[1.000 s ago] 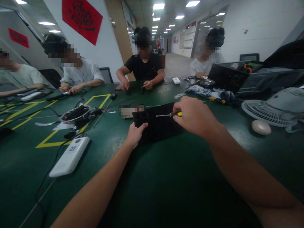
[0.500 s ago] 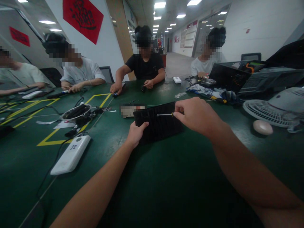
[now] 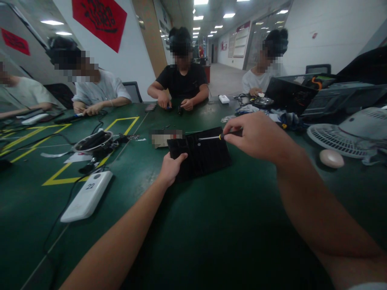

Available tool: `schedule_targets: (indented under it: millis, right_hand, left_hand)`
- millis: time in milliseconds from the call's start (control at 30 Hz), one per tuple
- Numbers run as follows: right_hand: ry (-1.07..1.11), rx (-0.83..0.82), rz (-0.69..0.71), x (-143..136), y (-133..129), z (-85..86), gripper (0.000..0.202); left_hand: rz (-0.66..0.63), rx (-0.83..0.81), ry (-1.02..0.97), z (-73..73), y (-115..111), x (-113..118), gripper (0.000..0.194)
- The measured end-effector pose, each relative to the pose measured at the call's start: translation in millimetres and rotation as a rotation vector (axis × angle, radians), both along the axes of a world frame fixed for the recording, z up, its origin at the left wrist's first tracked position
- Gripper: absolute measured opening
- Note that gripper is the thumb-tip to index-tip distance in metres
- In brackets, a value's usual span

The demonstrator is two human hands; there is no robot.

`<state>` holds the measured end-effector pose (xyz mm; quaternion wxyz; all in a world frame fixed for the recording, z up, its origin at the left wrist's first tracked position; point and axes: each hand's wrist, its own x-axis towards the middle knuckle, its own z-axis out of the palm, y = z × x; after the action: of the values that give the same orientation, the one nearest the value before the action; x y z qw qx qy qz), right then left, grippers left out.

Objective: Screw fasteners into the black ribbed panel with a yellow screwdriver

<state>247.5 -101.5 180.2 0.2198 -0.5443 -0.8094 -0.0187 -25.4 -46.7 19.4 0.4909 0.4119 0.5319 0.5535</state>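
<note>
My left hand [image 3: 172,168] is closed on the left edge of a flat black rectangular panel [image 3: 211,159], thumb on its top face. Ridges or folds run across the panel; its exact kind does not show. A screwdriver [image 3: 210,138] with a thin metal shaft, yellow collar and dark handle is pinched in my right hand [image 3: 254,135]. Its shaft points left across the panel, and the tip is close to a small round pale spot [image 3: 199,144] on it. Whether the tip touches the panel I cannot tell.
A blurred-out small box [image 3: 165,140] lies just beyond the panel. To the left are a white power bank [image 3: 87,197] with a cable and a metal bowl [image 3: 93,143] of parts. A fan grille [image 3: 335,141] and a pale mouse [image 3: 331,158] are right. Several people sit across the green table [image 3: 193,241].
The screwdriver's tip has lifted slightly off the round spot, and my right hand has risen a little. The person opposite has drawn one hand back. The whole view has shifted slightly.
</note>
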Motion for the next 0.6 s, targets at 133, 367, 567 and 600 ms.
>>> schedule_targets:
  millis: [133, 367, 567, 600]
  right_hand:
    - [-0.014, 0.028, -0.024, 4, 5, -2.3, 0.018]
    - [-0.02, 0.034, -0.027, 0, 6, -7.6, 0.027]
    - [-0.029, -0.006, -0.095, -6, 2, -4.2, 0.024]
    - [-0.034, -0.008, -0.087, -7, 2, -4.5, 0.024]
  left_hand:
    - [-0.001, 0.007, 0.006, 0.3, -1, 1, 0.038]
    - [-0.024, 0.004, -0.03, 1.7, 0, 1, 0.037]
    - [-0.023, -0.001, -0.031, 1.8, -1, 0, 0.036]
    - [-0.026, -0.002, -0.033, 1.2, -1, 0, 0.037]
